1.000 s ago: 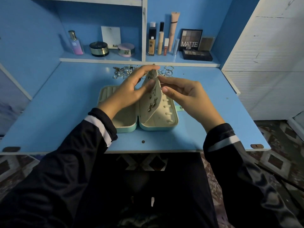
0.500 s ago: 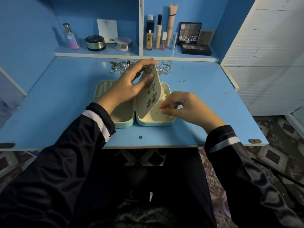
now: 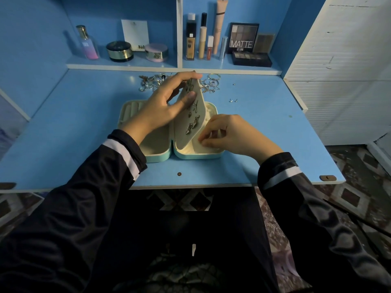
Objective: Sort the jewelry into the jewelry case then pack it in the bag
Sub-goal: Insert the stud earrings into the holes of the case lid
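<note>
Blue desk (image 3: 63,132), blue shelf (image 3: 127,65), white louvred cabinet (image 3: 342,60), patterned floor (image 3: 349,195).

Bare desk (image 3: 69,132) lies open on both sides of the open jewelry case (image 3: 157,157). Behind it, a heap of loose jewelry (image 3: 151,83) crowds the strip below the shelf (image 3: 122,67). The case's raised earring panel (image 3: 186,121) divides its two halves; two small studs (image 3: 233,100) lie near its right far corner.
</note>
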`<state>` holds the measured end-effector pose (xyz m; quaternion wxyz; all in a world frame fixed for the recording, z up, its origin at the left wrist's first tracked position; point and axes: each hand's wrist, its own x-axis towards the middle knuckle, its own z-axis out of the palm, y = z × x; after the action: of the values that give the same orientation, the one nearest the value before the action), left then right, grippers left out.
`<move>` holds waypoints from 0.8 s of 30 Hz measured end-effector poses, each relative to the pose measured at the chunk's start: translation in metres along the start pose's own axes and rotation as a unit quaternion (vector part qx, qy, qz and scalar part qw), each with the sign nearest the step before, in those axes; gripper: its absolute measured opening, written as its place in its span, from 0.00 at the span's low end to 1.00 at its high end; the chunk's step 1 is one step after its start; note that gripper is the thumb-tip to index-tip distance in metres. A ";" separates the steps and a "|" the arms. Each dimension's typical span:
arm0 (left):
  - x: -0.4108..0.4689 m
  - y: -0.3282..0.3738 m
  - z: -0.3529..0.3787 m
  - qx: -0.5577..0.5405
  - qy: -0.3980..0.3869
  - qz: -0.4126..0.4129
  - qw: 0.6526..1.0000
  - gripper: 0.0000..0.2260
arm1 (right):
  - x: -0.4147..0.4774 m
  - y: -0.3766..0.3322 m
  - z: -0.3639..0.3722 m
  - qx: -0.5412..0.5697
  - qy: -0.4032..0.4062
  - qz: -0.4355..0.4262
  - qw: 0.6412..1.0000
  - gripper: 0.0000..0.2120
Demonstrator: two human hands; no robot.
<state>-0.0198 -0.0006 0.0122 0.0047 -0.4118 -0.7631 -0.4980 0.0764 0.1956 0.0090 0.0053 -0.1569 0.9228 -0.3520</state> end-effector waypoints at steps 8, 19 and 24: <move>0.001 0.001 -0.002 0.015 -0.003 -0.007 1.000 0.17 | 0.003 0.002 0.005 -0.007 -0.003 -0.013 1.000 0.03; 0.010 0.001 -0.003 0.054 -0.042 -0.017 0.998 0.16 | -0.002 0.029 -0.010 0.031 0.116 0.014 0.993 0.03; 0.020 0.002 0.002 0.081 -0.086 -0.053 0.992 0.19 | 0.005 0.057 -0.028 0.030 0.167 0.065 0.983 0.05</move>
<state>-0.0309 0.0140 0.0208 -0.0536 -0.4107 -0.8193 -0.3965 0.0519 0.2525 -0.0064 -0.1212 -0.0349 0.9078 -0.4000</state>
